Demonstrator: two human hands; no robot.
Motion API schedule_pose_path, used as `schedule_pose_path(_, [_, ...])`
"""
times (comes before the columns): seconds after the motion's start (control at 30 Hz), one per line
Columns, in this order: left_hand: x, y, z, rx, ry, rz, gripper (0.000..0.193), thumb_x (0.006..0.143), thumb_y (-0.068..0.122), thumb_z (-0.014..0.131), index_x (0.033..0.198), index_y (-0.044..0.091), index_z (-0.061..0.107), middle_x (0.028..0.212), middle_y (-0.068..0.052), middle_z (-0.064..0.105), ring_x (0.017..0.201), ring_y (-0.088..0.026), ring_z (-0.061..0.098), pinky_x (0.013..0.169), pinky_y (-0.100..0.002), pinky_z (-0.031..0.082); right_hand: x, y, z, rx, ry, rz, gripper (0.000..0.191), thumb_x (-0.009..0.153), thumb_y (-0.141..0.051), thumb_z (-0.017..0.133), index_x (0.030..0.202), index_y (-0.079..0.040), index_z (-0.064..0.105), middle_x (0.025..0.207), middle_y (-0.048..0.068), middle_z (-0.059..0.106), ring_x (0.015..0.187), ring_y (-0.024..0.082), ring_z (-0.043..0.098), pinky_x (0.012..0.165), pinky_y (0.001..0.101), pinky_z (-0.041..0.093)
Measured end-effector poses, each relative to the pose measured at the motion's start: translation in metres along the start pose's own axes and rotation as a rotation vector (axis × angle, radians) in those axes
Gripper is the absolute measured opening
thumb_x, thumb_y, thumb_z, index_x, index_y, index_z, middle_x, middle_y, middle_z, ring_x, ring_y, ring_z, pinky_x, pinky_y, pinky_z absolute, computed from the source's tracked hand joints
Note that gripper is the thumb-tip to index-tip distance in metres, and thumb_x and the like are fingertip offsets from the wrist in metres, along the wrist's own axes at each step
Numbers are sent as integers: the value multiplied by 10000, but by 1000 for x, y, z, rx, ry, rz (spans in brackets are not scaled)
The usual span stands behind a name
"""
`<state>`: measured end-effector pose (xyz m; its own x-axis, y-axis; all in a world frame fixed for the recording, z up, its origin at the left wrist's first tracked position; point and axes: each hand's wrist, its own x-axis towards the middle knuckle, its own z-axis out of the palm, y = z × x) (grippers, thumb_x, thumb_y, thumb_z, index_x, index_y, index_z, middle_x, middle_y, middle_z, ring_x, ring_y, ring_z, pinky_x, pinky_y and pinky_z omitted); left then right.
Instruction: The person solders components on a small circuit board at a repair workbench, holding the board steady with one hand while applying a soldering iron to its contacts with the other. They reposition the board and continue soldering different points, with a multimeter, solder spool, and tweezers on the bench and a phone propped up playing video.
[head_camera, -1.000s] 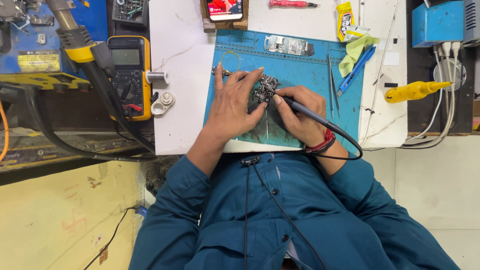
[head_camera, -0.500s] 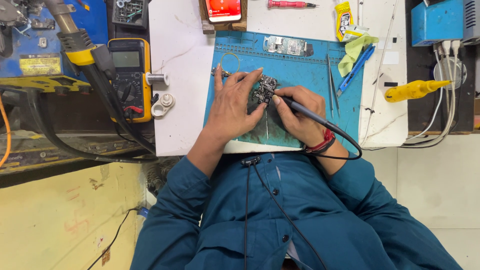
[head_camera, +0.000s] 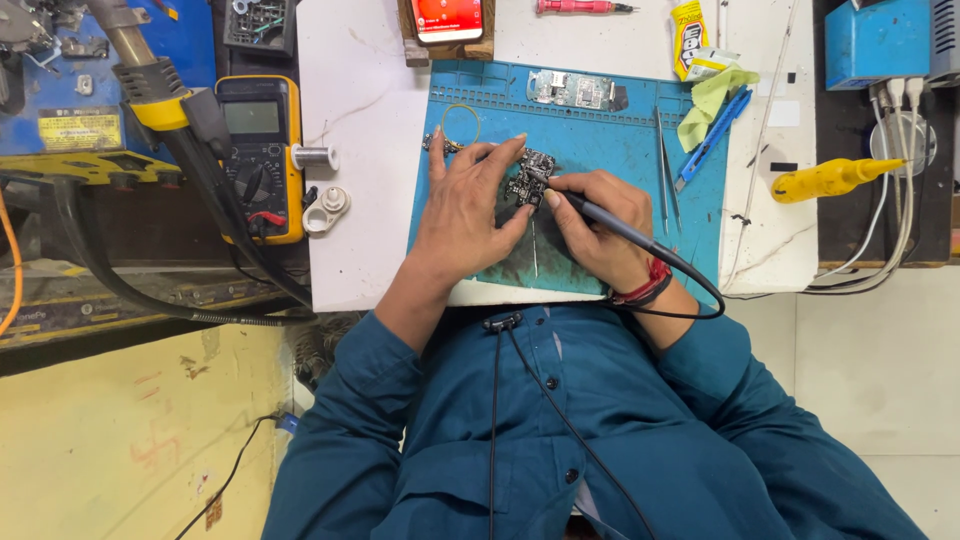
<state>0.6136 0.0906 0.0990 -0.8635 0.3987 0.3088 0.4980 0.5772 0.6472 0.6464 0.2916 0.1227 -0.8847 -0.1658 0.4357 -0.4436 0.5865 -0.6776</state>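
With the small circuit board (head_camera: 530, 180) lying on the blue mat (head_camera: 620, 150) at the counter's middle, the left hand (head_camera: 470, 205) presses it flat, fingers spread, while the right hand (head_camera: 590, 225), grip pinching the soldering iron (head_camera: 600, 215), touches its tip there, so work looks midway.

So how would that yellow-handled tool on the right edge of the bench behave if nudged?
The yellow-handled tool looks rounded, so it would probably roll. It lies across the bench edge, so a push might tip it off. It seems rigid.
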Motion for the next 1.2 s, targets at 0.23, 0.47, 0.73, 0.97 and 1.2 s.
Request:
schedule_pose_path(0.23, [1, -1, -2, 0, -10, -10, 768, 790, 261, 814, 1462, 81, 489, 1278, -76, 687, 1261, -260, 578, 1241, -659, 80, 1, -2, 3, -14, 9, 17, 126, 958, -82, 766, 1061, -17, 736, 883, 131, 713, 734, 240, 699, 655, 322, 529])
schedule_pose_path(0.47, [8, 0, -7, -9, -14, -7, 775, 785, 254, 808, 1466, 73, 486, 1268, -61, 699, 1263, -264, 577, 1233, -665, 77, 8, -4, 0, -7, 19, 3, 125, 957, -78, 762, 1063, -20, 729, 898, 129, 715, 763, 245, 709, 678, 321, 541])
schedule_pose_path(0.73, [12, -9, -8, -10, -18, -2, 767, 795, 264, 804, 1467, 74, 489, 1264, -72, 696, 1266, -269, 573, 1241, -655, 72, 14, -2, 5, -8, 8, 15, 116, 955, -66, 757, 1055, -15, 727, 899, 135, 716, 773, 253, 713, 683, 326, 540])
schedule_pose_path(0.97, [11, -20, -7, 4, -18, 10, 769, 805, 272, 802, 1477, 77, 482, 1266, -77, 693, 1268, -276, 572, 1240, -654, 72, 15, 2, 15, 2, 19, 25, 122, 956, -64, 761, 1060, -10, 728, 907, 140, 719, 765, 251, 714, 676, 324, 540])
schedule_pose_path(1.2, [9, -22, -4, -2, -26, 2, 781, 800, 271, 799, 1481, 78, 470, 1270, -70, 695, 1278, -283, 571, 1239, -655, 68, 12, 4, 19, 3, 23, 27, 130, 961, -70, 765, 1070, -12, 728, 913, 141, 719, 769, 252, 714, 679, 324, 541])
